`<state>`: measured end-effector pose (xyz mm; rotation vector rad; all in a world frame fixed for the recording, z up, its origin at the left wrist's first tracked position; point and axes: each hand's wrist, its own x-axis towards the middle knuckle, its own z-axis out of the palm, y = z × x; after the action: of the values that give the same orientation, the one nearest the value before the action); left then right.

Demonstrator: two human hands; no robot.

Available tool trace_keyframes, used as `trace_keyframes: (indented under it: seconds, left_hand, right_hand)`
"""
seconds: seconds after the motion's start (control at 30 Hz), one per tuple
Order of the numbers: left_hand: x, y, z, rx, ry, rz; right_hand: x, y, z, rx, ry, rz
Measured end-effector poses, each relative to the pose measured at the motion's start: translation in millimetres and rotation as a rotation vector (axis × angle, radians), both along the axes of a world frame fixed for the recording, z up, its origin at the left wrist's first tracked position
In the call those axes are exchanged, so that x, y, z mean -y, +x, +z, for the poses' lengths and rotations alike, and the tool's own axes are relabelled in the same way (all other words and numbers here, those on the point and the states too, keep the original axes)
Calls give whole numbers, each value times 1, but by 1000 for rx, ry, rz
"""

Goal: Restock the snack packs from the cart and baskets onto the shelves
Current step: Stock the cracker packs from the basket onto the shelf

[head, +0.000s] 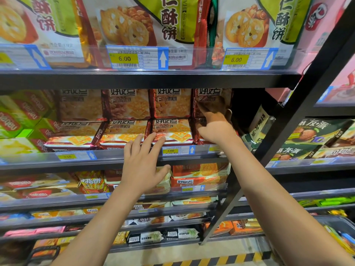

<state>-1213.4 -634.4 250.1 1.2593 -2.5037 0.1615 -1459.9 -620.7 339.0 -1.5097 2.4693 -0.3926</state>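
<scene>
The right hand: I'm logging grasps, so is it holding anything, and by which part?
The right hand grips the rightmost red cracker pack at its lower right corner. The left hand holds nothing.

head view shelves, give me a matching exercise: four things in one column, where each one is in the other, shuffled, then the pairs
Things
1. left hand
2. right hand
3. yellow 6.00 price tag
4. green boxes

Places
A. far left of the middle shelf
B. rail of the top shelf, under the almond cookie bags
C. fingers spread, tips at the front cracker pack above the 4.00 tag
D. at the rightmost stack of cracker packs, beside the dark gap

Pairs: 1-C, 2-D, 3-B, 4-A
</scene>
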Motion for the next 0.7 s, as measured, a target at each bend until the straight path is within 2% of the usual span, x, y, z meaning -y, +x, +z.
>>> trace_keyframes:
  seconds: [0.47, 0.7]
  left_hand:
    - [1, 0, -1, 25, 12, -10]
    - [10, -34, 40, -40, 96, -42]
  right_hand:
    - [-1, -4, -2, -34, 21, 35]
    - [-6, 5, -6, -51, -36, 64]
